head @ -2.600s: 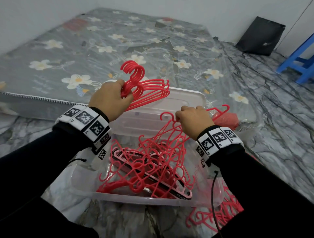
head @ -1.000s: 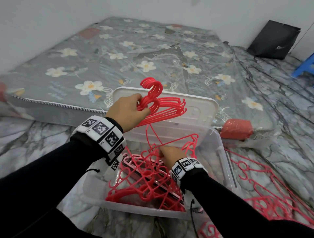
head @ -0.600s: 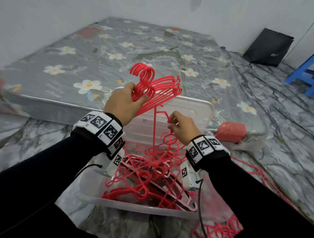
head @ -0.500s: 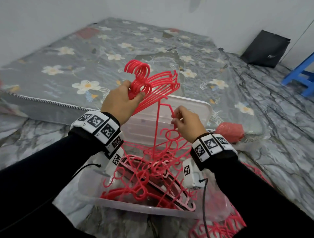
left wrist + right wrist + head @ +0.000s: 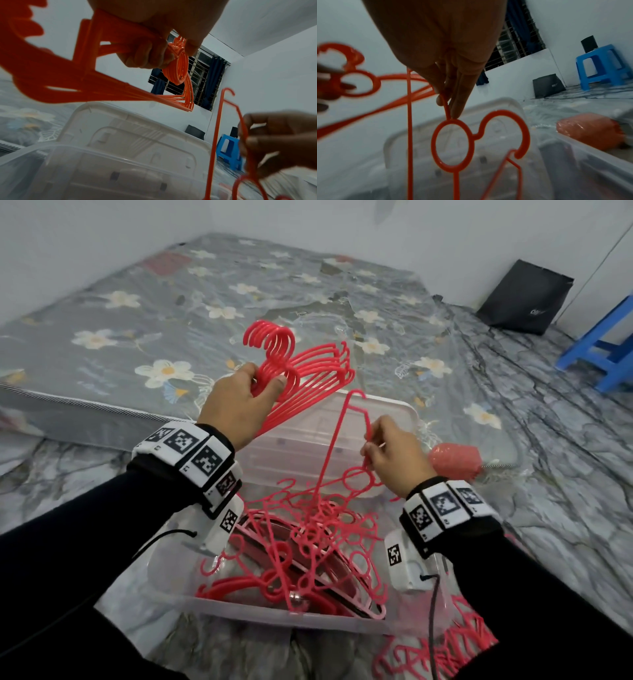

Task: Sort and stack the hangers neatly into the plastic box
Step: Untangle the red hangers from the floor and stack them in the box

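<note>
While the left hand (image 5: 239, 402) grips a nested bundle of thin red plastic hangers (image 5: 308, 364) above the clear plastic box (image 5: 291, 616), right-hand fingers (image 5: 453, 97) pinch one light, springy, snag-prone hanger (image 5: 346, 440) by its shoulder beside the neck ring.

Floor hangers (image 5: 442, 652) cut off by frame edge.

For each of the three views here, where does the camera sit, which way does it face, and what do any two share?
Head: on the head, facing down and forward at the plastic box; both forearms, left hand and right hand show.
Left wrist: under the left hand, facing up along its grip on the hanger bundle; right hand at the edge.
Right wrist: under the right hand, along fingers pinching a single hanger.
Shared: both wrist views show the blue stool and the box lid.
</note>
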Tool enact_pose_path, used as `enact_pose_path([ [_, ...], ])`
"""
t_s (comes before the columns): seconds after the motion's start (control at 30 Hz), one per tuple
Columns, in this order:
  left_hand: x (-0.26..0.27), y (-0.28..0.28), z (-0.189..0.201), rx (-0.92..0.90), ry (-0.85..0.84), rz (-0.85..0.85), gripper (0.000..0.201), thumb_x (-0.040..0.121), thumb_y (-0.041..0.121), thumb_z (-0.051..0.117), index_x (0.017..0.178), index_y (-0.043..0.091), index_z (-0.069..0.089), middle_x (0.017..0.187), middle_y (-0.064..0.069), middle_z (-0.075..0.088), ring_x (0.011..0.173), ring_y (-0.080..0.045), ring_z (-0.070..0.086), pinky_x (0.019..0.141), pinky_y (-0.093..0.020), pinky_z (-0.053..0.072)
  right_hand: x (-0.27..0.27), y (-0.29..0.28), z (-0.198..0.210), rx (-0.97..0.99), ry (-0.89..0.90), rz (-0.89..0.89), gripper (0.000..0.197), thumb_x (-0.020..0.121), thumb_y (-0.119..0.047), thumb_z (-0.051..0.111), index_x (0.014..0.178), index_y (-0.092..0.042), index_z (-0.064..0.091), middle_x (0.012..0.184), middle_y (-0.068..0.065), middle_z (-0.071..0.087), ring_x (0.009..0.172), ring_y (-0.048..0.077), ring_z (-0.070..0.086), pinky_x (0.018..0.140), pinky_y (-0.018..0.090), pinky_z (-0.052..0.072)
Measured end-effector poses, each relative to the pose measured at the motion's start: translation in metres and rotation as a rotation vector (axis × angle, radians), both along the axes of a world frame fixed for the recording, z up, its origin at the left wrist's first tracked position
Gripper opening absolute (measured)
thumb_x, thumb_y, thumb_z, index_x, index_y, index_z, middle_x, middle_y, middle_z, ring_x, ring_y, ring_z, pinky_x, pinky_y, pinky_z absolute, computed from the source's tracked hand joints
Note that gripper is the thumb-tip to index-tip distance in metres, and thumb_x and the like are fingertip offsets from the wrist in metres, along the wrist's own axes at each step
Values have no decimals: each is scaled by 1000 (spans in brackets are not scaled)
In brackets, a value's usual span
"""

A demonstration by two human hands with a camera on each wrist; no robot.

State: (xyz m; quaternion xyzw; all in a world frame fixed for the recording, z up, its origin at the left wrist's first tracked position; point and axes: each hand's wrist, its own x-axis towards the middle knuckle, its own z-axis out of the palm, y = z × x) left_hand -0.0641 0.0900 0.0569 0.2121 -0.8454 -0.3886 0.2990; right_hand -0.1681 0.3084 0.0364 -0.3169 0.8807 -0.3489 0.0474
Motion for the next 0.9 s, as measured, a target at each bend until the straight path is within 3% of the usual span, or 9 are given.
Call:
enact_pose_path([
  [0.1,-1,0,-1,3,8,5,40,88,53,51,100,16,62,89,-5,69,82,-23,64,78,-41,51,4,-5,-28,159,-49,-12,10,88,-2,49,95,-9,47,90,19,68,86,35,66,78,46,52],
  [0.2,-3,1,-3,-9,4,12,38,88,51,53,97,15,62,86,-8,69,79,-24,63,74,-40,50,8,-12,-48,153,-126,-16,14,87,2,45,100,-2,47,95,25,65,91,41,63,82,53,50],
  [0.37,-3,-1,-7,-35,-3,14,34,87,49,54,94,16,62,80,-5,67,73,-22,62,63,-28,45,8,-21,-54,13,-73,-47,17,86,5,43,95,-9,46,87,14,67,84,34,64,79,49,51],
  [0.47,-2,-3,-8,-30,0,15,33,87,49,55,91,17,61,76,-3,64,70,-21,59,63,-30,45,5,-25,-45,-110,-58,-53,21,88,5,42,90,-15,43,84,12,64,78,33,65,75,50,53],
  [0.6,-1,-4,-8,-23,-7,18,33,85,49,55,91,17,61,77,-1,64,70,-17,59,64,-29,45,-2,-28,-28,-290,-118,-137,20,89,6,42,89,-14,43,74,6,62,71,33,68,71,52,56],
  [0.67,-1,-4,-8,-24,-14,15,34,84,51,57,91,18,61,75,1,63,64,-11,56,59,-23,43,-3,-27,-19,-314,-142,-140,20,90,6,42,90,-14,45,73,5,62,70,32,68,70,50,56],
  [0.77,0,1,-6,13,-64,-69,40,82,58,60,96,21,59,79,7,63,68,-2,57,62,-15,42,1,-23,-4,-283,-94,3,20,90,5,44,92,-15,48,77,10,63,72,30,66,71,38,56],
  [0.83,1,7,-5,31,-122,-167,56,73,68,60,104,21,57,86,9,65,79,-6,62,74,-25,48,7,-22,2,-236,-39,143,20,91,3,47,94,-16,51,77,7,64,69,24,66,63,22,52],
  [0.9,2,14,-4,-33,-194,-226,70,64,75,51,109,21,55,88,10,64,81,-8,61,75,-27,47,12,-22,5,-202,25,195,18,91,2,49,98,-13,54,80,6,63,65,14,64,58,12,47],
])
